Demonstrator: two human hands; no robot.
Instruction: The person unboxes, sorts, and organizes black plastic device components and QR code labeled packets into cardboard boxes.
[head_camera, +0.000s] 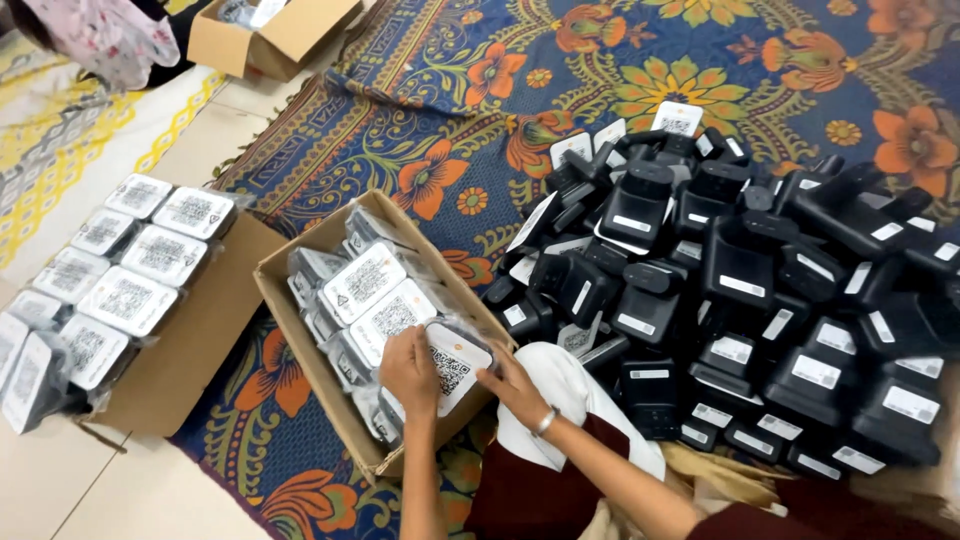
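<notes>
Both hands are down in the near end of an open cardboard box (283, 300) that sits on a flower-patterned rug (520, 90). The left hand (409, 372) has its fingers curled over the left edge of a plastic-wrapped device with a white label (452, 367), and the right hand (513, 384), a thin bangle at its wrist, closes on the same packet from the right, so the packet is gripped between the two, tilted up on its edge just inside the box's near corner. Just beyond the left hand's knuckles, more wrapped packets of the same kind (372, 290) stand in rows, filling the box toward its far end. Under the right wrist lies a fold of white cloth (560, 390) over the person's lap. To the right of the right hand, close by and spreading well away from it, is a big loose heap of unwrapped black devices (740, 290), many showing small white stickers. Well to the left of the left hand, a second lot of wrapped, white-labelled packets (130, 270) lies in rows on a flattened brown carton (190, 350). Far ahead of both hands, at the rug's edge, is a smaller open cardboard box (275, 35), beside someone in flowered cloth (105, 35).
</notes>
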